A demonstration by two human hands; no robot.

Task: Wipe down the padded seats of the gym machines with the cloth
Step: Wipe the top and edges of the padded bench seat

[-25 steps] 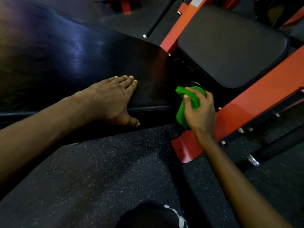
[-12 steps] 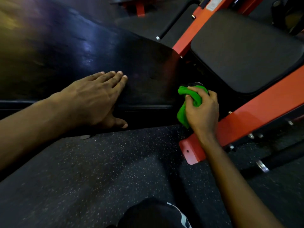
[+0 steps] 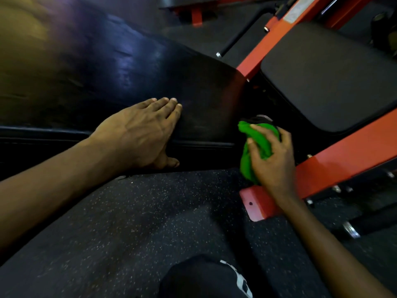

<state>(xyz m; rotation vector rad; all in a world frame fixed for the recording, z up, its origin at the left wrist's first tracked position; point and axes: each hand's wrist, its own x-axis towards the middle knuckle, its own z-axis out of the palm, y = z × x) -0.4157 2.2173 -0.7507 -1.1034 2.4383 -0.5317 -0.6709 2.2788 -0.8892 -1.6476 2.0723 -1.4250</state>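
Resting flat, fingers extended and holding nothing, left hand [image 3: 141,134] presses on the long black pad [image 3: 133,67]; right hand [image 3: 271,160] is clenched around a bunched green cloth [image 3: 251,147], in the gap between that pad and the square seat pad [image 3: 326,82]; orange frame [image 3: 348,155] just beside.

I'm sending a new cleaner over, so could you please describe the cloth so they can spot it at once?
Find the orange machine frame beside the big black pad. In the gap between them, the right hand grips a bunched cloth. It is the only bright green thing there.
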